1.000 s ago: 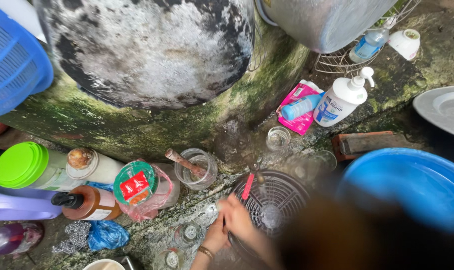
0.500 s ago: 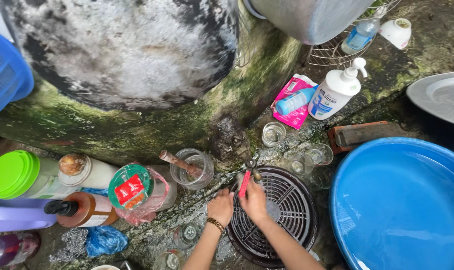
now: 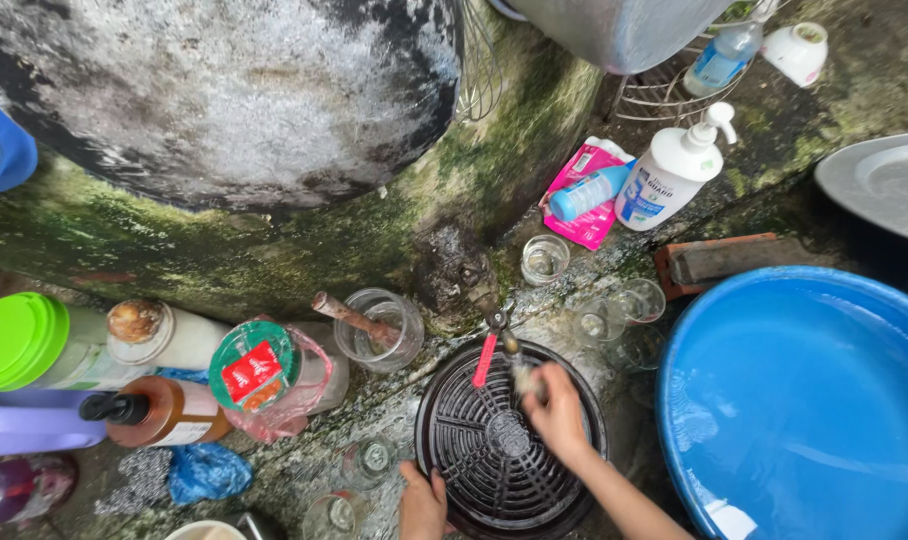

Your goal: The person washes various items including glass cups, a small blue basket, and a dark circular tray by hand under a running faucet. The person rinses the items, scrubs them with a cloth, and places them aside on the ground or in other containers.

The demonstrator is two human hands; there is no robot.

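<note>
Right, I see the left hand [image 3: 424,500] gripping the near rim of the black round grate [image 3: 504,450] — it lies on wet ground under the tap [image 3: 499,325]; right hand [image 3: 554,410] closed on something small at its top edge, blue basin [image 3: 804,400] just beside

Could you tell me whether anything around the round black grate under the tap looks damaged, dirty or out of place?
Yes: green moss covers the concrete wall behind the tap, and a rusty rod lies tilted across a clear glass jar. The left hand grips the black grate at its rim; the right hand rests on top.
</note>
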